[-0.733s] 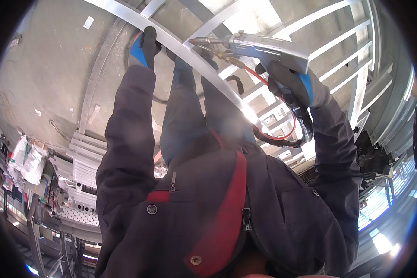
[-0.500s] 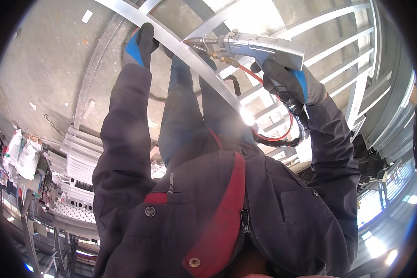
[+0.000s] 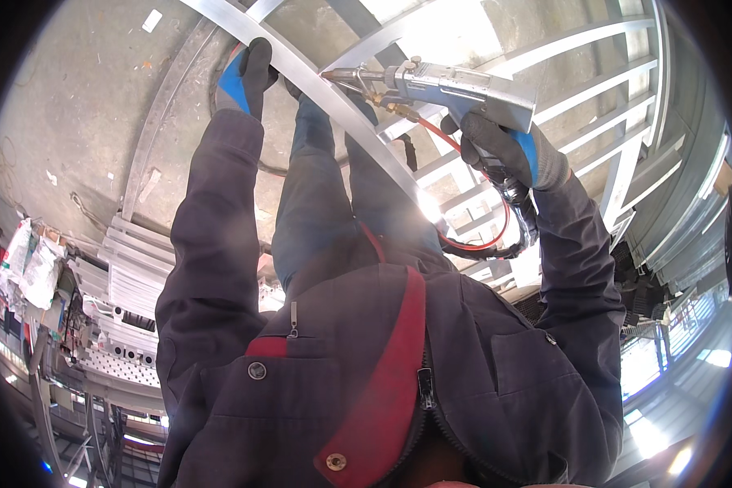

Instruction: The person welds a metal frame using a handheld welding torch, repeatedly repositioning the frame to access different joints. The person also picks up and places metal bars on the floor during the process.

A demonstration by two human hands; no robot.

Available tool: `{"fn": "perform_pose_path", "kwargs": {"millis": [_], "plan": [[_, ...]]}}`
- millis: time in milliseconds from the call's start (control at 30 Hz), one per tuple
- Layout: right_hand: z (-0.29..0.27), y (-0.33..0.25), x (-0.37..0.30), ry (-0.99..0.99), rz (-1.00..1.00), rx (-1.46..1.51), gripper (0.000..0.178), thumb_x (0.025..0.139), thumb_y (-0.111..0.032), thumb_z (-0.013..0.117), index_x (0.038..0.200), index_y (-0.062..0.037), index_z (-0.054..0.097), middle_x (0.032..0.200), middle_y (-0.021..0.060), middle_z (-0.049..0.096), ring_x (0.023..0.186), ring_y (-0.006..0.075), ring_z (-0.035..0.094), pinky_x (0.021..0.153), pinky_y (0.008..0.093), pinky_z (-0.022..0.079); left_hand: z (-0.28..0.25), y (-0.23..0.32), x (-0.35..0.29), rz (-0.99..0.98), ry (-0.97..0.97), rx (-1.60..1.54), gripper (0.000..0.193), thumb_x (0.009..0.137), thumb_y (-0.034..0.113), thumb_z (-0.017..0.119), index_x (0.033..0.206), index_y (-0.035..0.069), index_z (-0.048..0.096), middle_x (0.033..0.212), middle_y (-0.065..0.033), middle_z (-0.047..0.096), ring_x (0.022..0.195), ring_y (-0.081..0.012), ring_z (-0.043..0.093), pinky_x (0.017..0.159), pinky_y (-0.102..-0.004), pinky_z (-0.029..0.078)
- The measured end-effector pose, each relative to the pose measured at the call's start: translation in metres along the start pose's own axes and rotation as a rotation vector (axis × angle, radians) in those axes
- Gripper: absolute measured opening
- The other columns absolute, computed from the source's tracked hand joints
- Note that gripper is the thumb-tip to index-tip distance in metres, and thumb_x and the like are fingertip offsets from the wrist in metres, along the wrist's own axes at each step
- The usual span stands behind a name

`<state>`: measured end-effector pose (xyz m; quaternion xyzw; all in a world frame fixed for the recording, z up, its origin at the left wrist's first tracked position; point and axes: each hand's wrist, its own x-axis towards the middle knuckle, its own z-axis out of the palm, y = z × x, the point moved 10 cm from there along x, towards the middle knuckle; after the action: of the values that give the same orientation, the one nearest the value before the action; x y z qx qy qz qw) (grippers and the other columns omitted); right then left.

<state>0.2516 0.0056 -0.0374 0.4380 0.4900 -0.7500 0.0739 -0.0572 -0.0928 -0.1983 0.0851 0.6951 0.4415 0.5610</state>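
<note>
My left hand [image 3: 252, 80], in a black and blue work glove, is closed around a long bright metal bar [image 3: 346, 118] that runs diagonally across the upper middle. My right hand [image 3: 508, 148], gloved the same way, wraps the handle of a silver and blue handheld welding gun [image 3: 468, 88]. The gun's pointed copper-coloured nozzle [image 3: 337, 74] meets the bar's right edge, where it joins a crossing bar. I cannot tell whether the tip touches. A red hose [image 3: 439, 134] and a dark cable [image 3: 519, 195] loop down from the gun.
A slatted metal frame [image 3: 606, 65] spreads across the upper right. On the concrete floor [image 3: 81, 98] lies a long curved-looking metal rail [image 3: 156, 122]. Pale metal lengths [image 3: 142, 264] are stacked at left, near white bags [image 3: 42, 272]. My legs [image 3: 309, 187] stand below the bar.
The view has shifted very slightly. Both hands keep their grips, and the nozzle stays at the same joint on the bar.
</note>
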Motion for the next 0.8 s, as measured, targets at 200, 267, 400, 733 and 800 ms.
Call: {"fn": "perform_pose_path", "kwargs": {"millis": [200, 267, 400, 733, 800], "plan": [[-0.003, -0.002, 0.001, -0.011, -0.065, -0.115, 0.023, 0.091, -0.01, 0.066, 0.112, -0.0019, 0.067, 0.086, 0.0054, 0.065, 0.071, 0.0135, 0.062, 0.061, 0.0266, 0.051, 0.003, 0.005, -0.003, -0.003, -0.019, -0.004, 0.061, 0.096, 0.046, 0.067, 0.131, -0.004, 0.061, 0.116, -0.0085, 0.066, 0.101, -0.0161, 0.063, 0.093, -0.0327, 0.055], [-0.008, 0.003, 0.004, -0.003, -0.026, -0.097, 0.029, 0.086, 0.0, 0.068, 0.114, -0.0041, 0.067, 0.094, 0.0065, 0.066, 0.075, 0.0161, 0.064, 0.064, 0.0279, 0.053, 0.005, 0.007, -0.005, -0.007, -0.023, 0.001, 0.062, 0.097, 0.047, 0.066, 0.132, -0.004, 0.06, 0.117, -0.0085, 0.065, 0.102, -0.0157, 0.062, 0.093, -0.0321, 0.054], [-0.016, 0.011, 0.006, 0.025, 0.011, -0.202, 0.03, 0.085, -0.003, 0.07, 0.115, -0.0054, 0.067, 0.098, 0.0089, 0.067, 0.08, 0.0226, 0.067, 0.069, 0.0326, 0.056, 0.007, 0.008, -0.005, -0.033, -0.031, 0.036, 0.061, 0.098, 0.047, 0.065, 0.13, -0.004, 0.061, 0.116, -0.0073, 0.064, 0.101, -0.0144, 0.062, 0.092, -0.0312, 0.054], [-0.01, 0.018, 0.005, -0.062, 0.017, -0.068, 0.023, 0.093, -0.01, 0.067, 0.115, -0.0034, 0.065, 0.093, 0.0048, 0.066, 0.076, 0.0134, 0.064, 0.063, 0.0278, 0.053, 0.001, 0.003, -0.004, -0.023, 0.03, -0.024, 0.056, 0.099, 0.039, 0.067, 0.133, -0.005, 0.059, 0.12, -0.0099, 0.066, 0.104, -0.0168, 0.066, 0.094, -0.0311, 0.054], [-0.008, 0.017, 0.006, -0.075, -0.012, -0.044, 0.021, 0.098, -0.015, 0.064, 0.116, -0.0037, 0.064, 0.088, 0.0009, 0.064, 0.071, 0.0063, 0.059, 0.057, 0.0232, 0.049, 0.002, 0.005, -0.004, -0.009, 0.027, -0.05, 0.056, 0.098, 0.037, 0.068, 0.134, -0.005, 0.059, 0.12, -0.0112, 0.066, 0.103, -0.0177, 0.066, 0.093, -0.0318, 0.055]]}}
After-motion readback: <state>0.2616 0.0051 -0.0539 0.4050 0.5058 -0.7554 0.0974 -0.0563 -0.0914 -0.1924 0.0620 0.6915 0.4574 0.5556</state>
